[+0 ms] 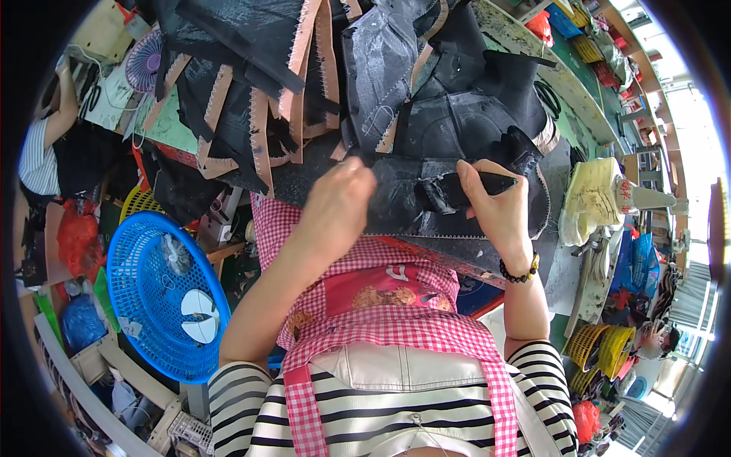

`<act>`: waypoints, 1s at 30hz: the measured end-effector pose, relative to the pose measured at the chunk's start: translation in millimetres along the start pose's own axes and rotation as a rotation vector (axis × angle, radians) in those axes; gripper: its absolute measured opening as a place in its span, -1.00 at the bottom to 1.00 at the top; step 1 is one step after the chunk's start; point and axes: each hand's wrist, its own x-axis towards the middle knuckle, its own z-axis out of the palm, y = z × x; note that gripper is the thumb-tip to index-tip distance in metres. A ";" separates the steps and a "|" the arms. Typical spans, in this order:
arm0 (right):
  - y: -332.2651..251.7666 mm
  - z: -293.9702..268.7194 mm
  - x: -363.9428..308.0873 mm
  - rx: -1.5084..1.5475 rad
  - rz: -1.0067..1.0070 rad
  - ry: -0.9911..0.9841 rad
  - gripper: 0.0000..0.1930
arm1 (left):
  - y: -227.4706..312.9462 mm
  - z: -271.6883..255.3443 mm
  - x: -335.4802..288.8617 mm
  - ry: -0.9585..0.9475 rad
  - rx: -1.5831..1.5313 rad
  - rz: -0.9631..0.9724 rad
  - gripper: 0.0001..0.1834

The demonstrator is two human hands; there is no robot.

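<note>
A black leather-like piece (396, 217) with a pale zigzag-stitched edge lies on the worktable in front of me. My left hand (339, 204) is curled into a fist over its left part, and whatever its fingers hold is hidden. My right hand (499, 204) pinches a short black strip (449, 190) between thumb and fingers at the piece's right side. Scuffed, shiny patches show on the black surface between the two hands. Just beyond them is a heap of similar black pieces (457, 126), several with tan zigzag-stitched edges (259, 141).
A blue plastic basket (122, 305) stands at my left, with white round pieces inside. Farther left are a purple fan (145, 61) and another person's arm (65, 107). On the right are a cream cloth-covered machine part (590, 202) and yellow baskets (615, 349).
</note>
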 end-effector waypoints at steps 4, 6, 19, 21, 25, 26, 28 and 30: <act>10.0 -5.4 -6.6 0.093 -0.012 0.042 -0.77 | -0.5 -53.8 -42.1 0.083 0.238 -0.246 -0.81; 12.7 -20.7 -13.3 0.150 -0.062 0.115 -0.81 | 4.5 -52.7 -59.4 0.121 0.237 -0.234 -0.77; 132.1 -229.5 -69.9 -0.698 0.107 0.677 -0.65 | -5.8 -32.2 -3.6 -0.208 -0.294 -0.446 -0.87; 134.5 -210.4 -67.1 -0.700 0.186 0.608 -0.68 | -21.6 -39.1 -2.3 -0.324 -0.559 -0.489 -0.90; 149.9 -243.6 -91.2 -0.247 0.348 0.694 -0.62 | -30.4 -44.5 1.9 -0.373 -0.666 -0.508 -0.80; 153.4 -255.2 -94.8 -0.158 0.367 0.634 -0.62 | -26.7 -45.2 5.2 -0.398 -0.633 -0.550 -0.80; 123.6 -224.6 -89.5 0.143 0.313 0.486 -0.67 | -25.8 -43.7 5.2 -0.367 -0.608 -0.542 -0.82; 88.0 -157.4 -63.9 0.365 0.321 0.472 -0.68 | -27.5 -43.6 3.1 -0.353 -0.578 -0.536 -0.82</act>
